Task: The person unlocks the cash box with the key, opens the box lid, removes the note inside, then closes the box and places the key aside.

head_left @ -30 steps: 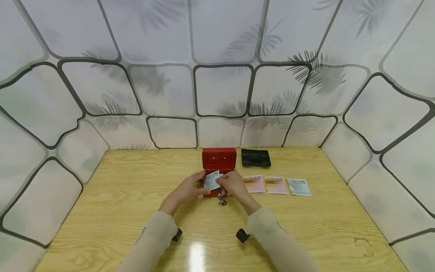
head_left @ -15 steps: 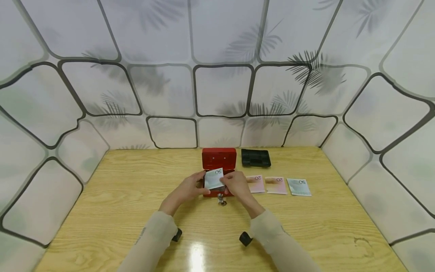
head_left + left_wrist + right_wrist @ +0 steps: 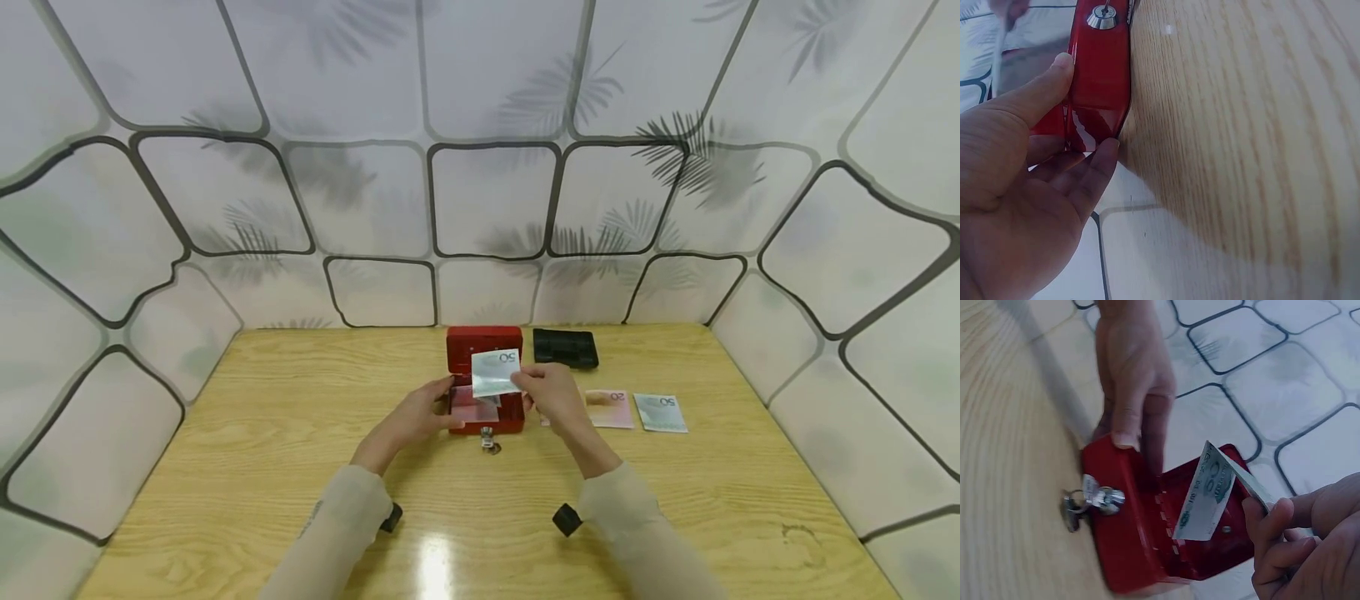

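Head view: the right hand [image 3: 557,395] pinches a green 50 banknote [image 3: 492,375] by its right edge, long axis running roughly leftward over the open red cash box [image 3: 512,427], whose left side the left hand [image 3: 412,415] grips. On the desk [image 3: 720,475], a pink 20 note [image 3: 618,410] lies just right of the right hand.

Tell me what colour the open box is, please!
The open box is red, inside and out. It shows best in the right wrist view.
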Demonstrator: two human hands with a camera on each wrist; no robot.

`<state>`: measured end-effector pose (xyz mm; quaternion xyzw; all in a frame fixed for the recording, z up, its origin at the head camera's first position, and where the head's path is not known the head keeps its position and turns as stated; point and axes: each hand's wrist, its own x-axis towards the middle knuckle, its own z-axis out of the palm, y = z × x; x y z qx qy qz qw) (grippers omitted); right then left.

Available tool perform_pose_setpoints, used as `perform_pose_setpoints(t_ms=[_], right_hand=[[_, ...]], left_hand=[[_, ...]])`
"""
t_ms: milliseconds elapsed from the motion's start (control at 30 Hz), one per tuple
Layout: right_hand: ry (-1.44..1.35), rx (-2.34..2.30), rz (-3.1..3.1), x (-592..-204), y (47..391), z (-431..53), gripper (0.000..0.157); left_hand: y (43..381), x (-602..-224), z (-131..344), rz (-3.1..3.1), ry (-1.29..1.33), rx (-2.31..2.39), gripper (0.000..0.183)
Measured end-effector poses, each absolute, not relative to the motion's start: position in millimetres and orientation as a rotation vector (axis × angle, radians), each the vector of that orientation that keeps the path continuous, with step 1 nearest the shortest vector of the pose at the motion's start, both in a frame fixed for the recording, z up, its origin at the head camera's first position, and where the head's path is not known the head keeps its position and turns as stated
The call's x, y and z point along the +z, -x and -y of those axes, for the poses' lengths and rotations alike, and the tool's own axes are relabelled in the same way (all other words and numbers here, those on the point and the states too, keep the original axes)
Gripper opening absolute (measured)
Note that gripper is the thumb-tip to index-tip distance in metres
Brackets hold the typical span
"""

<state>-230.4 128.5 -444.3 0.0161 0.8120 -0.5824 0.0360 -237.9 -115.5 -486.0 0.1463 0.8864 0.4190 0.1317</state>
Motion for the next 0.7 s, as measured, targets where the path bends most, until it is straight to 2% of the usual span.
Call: perform_pose_setpoints(t_ms=[367,700], right_hand=[[-0.066,-1.888,-2.443,-415,224,-167,0.029],[-0.075,-1.922,-2.446,-407,212,-210,0.036]], left_hand=[[238,-487,115,-2.576,-0.454,1.221,0.08],[238,-488,117,-2.575,-0.468,1.247,0.081]])
